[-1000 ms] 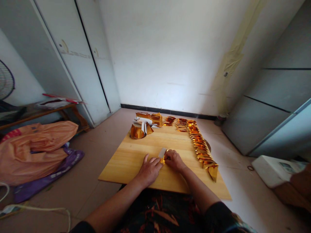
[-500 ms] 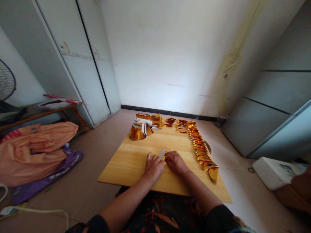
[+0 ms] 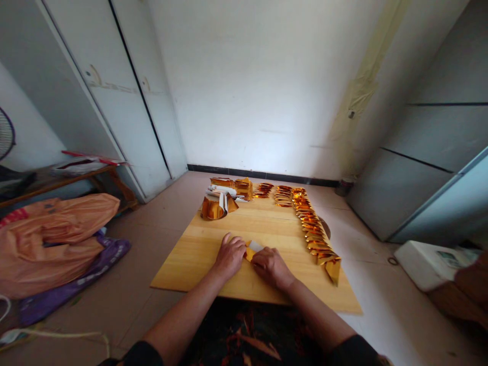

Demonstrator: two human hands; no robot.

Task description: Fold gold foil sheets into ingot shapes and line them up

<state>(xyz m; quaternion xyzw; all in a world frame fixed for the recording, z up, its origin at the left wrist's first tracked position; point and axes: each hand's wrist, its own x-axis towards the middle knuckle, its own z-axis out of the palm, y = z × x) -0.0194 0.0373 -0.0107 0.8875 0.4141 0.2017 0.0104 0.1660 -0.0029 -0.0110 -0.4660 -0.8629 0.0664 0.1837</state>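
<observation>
Between my hands lies a small piece of gold foil paper point(image 3: 249, 253), partly folded, with a pale side showing at its far end. My left hand point(image 3: 230, 256) grips its left side, fingers curled and pressed to it. On the right edge, my right hand point(image 3: 271, 265) is closed with the fingertips pinching the paper against the wooden board point(image 3: 198, 264). A long row of folded gold foil pieces point(image 3: 311, 229) overlaps along the board's right side. My fingers hide part of the sheet.
Loose gold foil sheets point(image 3: 213, 207) and white paper pieces lie at the board's far left. Two shorter stacks of folded foil point(image 3: 282, 195) stand along the far edge. An orange bag point(image 3: 57, 244) is on the floor at left; a white box point(image 3: 425, 267) at right.
My hands have moved apart a little, the left one going left. More of the gold paper shows between them, and it is turned at a different angle. The view has shifted slightly.
</observation>
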